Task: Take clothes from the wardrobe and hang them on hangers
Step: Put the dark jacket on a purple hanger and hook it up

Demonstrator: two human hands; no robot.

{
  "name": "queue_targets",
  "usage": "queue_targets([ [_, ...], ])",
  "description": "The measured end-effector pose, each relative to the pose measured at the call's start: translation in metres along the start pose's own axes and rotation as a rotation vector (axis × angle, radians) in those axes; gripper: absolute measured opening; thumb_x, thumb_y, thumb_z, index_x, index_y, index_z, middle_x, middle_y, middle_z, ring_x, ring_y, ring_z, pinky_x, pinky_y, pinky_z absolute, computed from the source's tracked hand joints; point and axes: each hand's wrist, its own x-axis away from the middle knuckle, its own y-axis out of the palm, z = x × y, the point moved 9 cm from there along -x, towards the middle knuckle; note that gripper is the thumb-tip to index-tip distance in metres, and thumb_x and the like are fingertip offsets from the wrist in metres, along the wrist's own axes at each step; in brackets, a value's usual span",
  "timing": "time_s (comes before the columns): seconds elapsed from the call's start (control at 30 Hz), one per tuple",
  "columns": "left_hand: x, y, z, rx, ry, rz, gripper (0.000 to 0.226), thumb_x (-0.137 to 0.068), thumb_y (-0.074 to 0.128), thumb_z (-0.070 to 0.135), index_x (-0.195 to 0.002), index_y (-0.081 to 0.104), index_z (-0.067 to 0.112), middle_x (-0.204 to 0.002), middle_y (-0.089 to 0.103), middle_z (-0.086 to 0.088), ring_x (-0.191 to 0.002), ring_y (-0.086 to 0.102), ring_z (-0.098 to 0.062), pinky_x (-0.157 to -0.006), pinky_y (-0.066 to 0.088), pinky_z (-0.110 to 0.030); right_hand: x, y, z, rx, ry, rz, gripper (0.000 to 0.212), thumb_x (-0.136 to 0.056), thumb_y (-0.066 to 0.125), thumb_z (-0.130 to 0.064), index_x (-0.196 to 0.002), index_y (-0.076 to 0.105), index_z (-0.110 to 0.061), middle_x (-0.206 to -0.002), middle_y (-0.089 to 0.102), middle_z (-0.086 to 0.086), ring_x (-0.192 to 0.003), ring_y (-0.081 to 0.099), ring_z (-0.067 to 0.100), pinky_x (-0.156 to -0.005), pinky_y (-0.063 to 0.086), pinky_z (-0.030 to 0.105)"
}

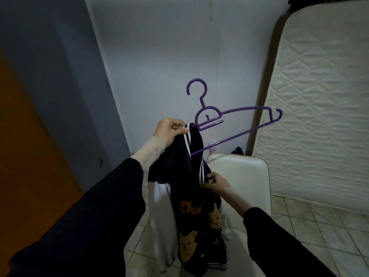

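A purple plastic hanger (235,118) is held up in front of the wall, hook upward, its right arm pointing toward the mattress. A dark garment (179,166) with white stripes and orange cat prints covers the hanger's left end and droops to the floor. My left hand (169,132) grips the top of the garment together with the hanger's left end. Lower down, my right hand (215,181) pinches the striped fabric. A white cloth (159,226) hangs behind the dark garment.
A white chair (243,176) stands just behind the garment. A quilted mattress (319,96) leans upright on the right. An orange door or panel (26,146) is at the left. The floor (329,236) is tiled.
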Motion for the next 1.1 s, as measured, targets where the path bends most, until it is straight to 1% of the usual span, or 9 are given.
queue_targets([
  [0.13,-0.003,-0.006,0.016,-0.006,0.033,-0.006,0.018,-0.079,0.069,0.004,-0.096,0.067,0.012,-0.049,0.061,0.021,-0.053,0.053,0.014,-0.070,0.040,-0.001,-0.002,0.012,-0.004,0.025,-0.027,0.046,0.036,-0.083,0.066,-0.021,-0.115,0.055,-0.008,-0.105,0.063,0.007,-0.098,0.059,0.022,-0.089,0.049,0.030],
  [0.3,0.001,-0.030,0.008,-0.047,0.020,0.017,0.014,-0.079,0.068,0.005,-0.093,0.068,0.004,-0.069,0.060,0.003,-0.067,0.054,-0.004,-0.080,0.041,-0.016,0.005,-0.008,-0.011,-0.139,-0.133,0.121,0.023,-0.086,0.062,-0.015,-0.107,0.063,-0.006,-0.101,0.066,0.011,-0.096,0.063,0.025,-0.084,0.050,0.033],
  [0.37,0.005,-0.040,-0.008,-0.046,-0.022,0.021,0.013,-0.079,0.068,0.005,-0.091,0.067,0.007,-0.071,0.060,-0.003,-0.071,0.053,-0.011,-0.083,0.040,-0.021,0.009,-0.024,-0.003,-0.228,-0.106,0.091,0.010,-0.088,0.060,-0.017,-0.092,0.065,-0.010,-0.088,0.065,0.008,-0.088,0.062,0.024,-0.079,0.049,0.034],
  [0.47,0.011,-0.051,-0.035,-0.089,-0.093,-0.016,0.013,-0.079,0.069,0.007,-0.092,0.067,0.005,-0.069,0.061,-0.004,-0.070,0.053,-0.011,-0.080,0.039,-0.020,0.015,-0.050,0.010,-0.315,-0.043,0.051,0.018,-0.090,0.055,-0.023,-0.074,0.062,-0.020,-0.076,0.058,0.001,-0.079,0.053,0.015,-0.077,0.042,0.032],
  [0.6,0.017,-0.046,-0.053,-0.159,-0.141,-0.137,0.017,-0.081,0.067,0.006,-0.097,0.066,-0.001,-0.047,0.061,0.018,-0.052,0.054,0.009,-0.070,0.040,-0.004,0.024,-0.071,0.015,-0.534,-0.022,-0.049,0.017,-0.092,0.050,-0.022,-0.096,0.066,-0.017,-0.083,0.065,-0.004,-0.076,0.058,0.007,-0.070,0.042,0.024],
  [0.7,0.018,-0.038,-0.052,-0.161,-0.129,-0.200,0.017,-0.081,0.066,0.005,-0.097,0.066,0.000,-0.052,0.062,0.017,-0.054,0.054,0.012,-0.072,0.039,-0.005,0.025,-0.093,0.009,-0.313,-0.087,-0.040,0.016,-0.071,0.072,-0.007,-0.085,0.067,-0.012,-0.079,0.066,0.002,-0.071,0.064,0.012,-0.070,0.048,0.022],
  [0.83,0.017,-0.030,-0.049,-0.144,-0.119,-0.249,0.017,-0.082,0.064,0.003,-0.099,0.065,0.001,-0.051,0.063,0.020,-0.056,0.057,0.012,-0.069,0.039,0.003,0.027,-0.142,-0.005,0.144,-0.254,0.294,0.039,-0.062,0.078,0.005,-0.075,0.052,-0.021,-0.073,0.056,0.004,-0.069,0.052,0.018,-0.060,0.043,0.020],
  [0.93,0.014,-0.027,-0.046,-0.110,-0.110,-0.249,0.020,-0.083,0.063,0.001,-0.102,0.064,-0.002,-0.051,0.064,0.018,-0.057,0.058,0.011,-0.072,0.040,0.001,0.031,-0.153,-0.010,0.161,-0.382,0.300,0.039,-0.064,0.078,0.003,-0.068,0.050,-0.023,-0.064,0.049,-0.001,-0.054,0.046,0.005,-0.058,0.036,0.024],
  [1.1,0.008,-0.021,-0.038,-0.076,-0.077,-0.272,0.018,-0.084,0.061,0.000,-0.102,0.063,0.002,-0.044,0.060,0.017,-0.050,0.054,0.011,-0.068,0.040,0.000,0.029,-0.160,0.007,0.082,-0.328,0.271,0.033,-0.064,0.078,0.005,-0.062,0.054,-0.017,-0.057,0.050,-0.001,-0.045,0.044,-0.004,-0.052,0.037,0.009],
])
